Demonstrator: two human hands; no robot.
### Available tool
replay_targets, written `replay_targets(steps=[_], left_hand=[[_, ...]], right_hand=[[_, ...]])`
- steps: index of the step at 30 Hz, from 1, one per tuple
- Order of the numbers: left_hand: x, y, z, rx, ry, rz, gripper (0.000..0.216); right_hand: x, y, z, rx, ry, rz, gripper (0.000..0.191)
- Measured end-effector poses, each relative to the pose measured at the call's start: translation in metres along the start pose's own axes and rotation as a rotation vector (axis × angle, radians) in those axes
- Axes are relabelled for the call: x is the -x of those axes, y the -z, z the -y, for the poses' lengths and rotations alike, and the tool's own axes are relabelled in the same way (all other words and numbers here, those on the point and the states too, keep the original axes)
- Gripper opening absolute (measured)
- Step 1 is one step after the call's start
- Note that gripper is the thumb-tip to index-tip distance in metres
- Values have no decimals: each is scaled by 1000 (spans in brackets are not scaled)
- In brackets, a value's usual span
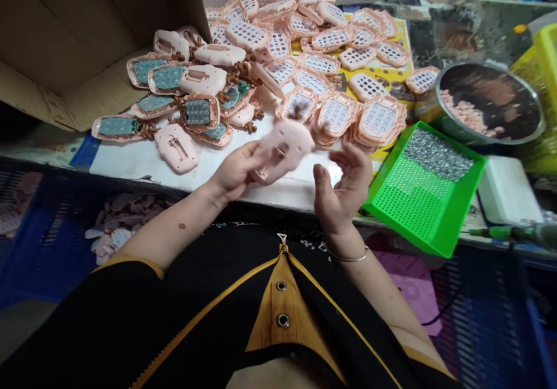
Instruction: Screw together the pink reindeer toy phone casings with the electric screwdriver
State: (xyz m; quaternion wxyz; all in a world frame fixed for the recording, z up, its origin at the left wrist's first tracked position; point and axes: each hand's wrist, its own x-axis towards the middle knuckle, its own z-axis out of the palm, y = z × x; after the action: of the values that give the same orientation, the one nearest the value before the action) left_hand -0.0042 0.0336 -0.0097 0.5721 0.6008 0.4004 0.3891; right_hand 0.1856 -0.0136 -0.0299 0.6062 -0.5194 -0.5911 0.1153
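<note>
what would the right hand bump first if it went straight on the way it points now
Probably the stacked pink frames just beyond the right hand; its height is hard to judge, so it might pass above them.

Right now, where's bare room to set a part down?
White top: front strip between left hand and right hand; small gap between left hand and nearest loose shell. Green tray: near half. Crowded: beyond the hands, with stacked frames and board shells.
</note>
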Motion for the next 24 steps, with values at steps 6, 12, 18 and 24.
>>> replay_targets(steps=[6,12,18,24], left_hand=[[1,8,-3,271,82,44,66],[6,-1,7,183,112,90,67],[-2,-5,4,333,69,95,66],[-22,-38,3,408,253,242,53]], right_hand=[[1,-25,31,263,102,543,64],[-3,-33,43,448,5,622,64],[-2,-13,33,148,-41,780,58],[-2,91,15,276,2,-53,34]])
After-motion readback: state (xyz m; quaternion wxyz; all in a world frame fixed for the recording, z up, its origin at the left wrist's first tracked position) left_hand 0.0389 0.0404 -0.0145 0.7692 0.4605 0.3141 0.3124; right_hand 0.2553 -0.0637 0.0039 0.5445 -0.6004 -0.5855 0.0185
